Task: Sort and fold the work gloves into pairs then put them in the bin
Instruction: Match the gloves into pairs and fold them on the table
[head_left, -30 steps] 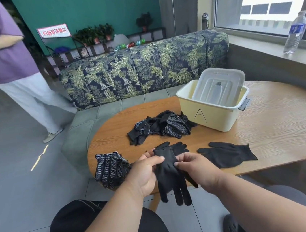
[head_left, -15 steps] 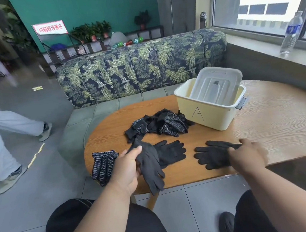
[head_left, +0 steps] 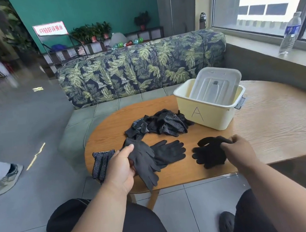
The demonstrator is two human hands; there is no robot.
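Gloves, black, several lots on a wooden table (head_left: 273,122), head view only. Lot one: plain dark glove (head_left: 143,162) at the near table edge, fingers pointing toward the viewer and overhanging the edge; gripped at its cuff end by the left hand (head_left: 120,166), thumb on top, fingers curled beneath. Lot two: second plain glove (head_left: 171,150) lying flat just beside and partly under the first, fingers pointing right. Lot three: black glove (head_left: 208,152) further right on the table, fingers pointing left; the right hand (head_left: 236,148) pinches its cuff end with curled fingers, the upper edge lifted in an arch. Lot four: dotted glove (head_left: 102,163) at the left end of the table, draped over the edge, partly behind the left hand. Lot five: unsorted heap of gloves (head_left: 160,124), plain and dotted mixed, mid-table, touching the bin's front corner. Bin (head_left: 210,115): pale yellow, marked "A", standing at the far side of the table; a pale lid (head_left: 217,86) leans tilted inside it; no glove visible inside. Adjacent: leaf-patterned sofa (head_left: 139,68) behind the table; water bottle (head_left: 290,33) on the window sill.
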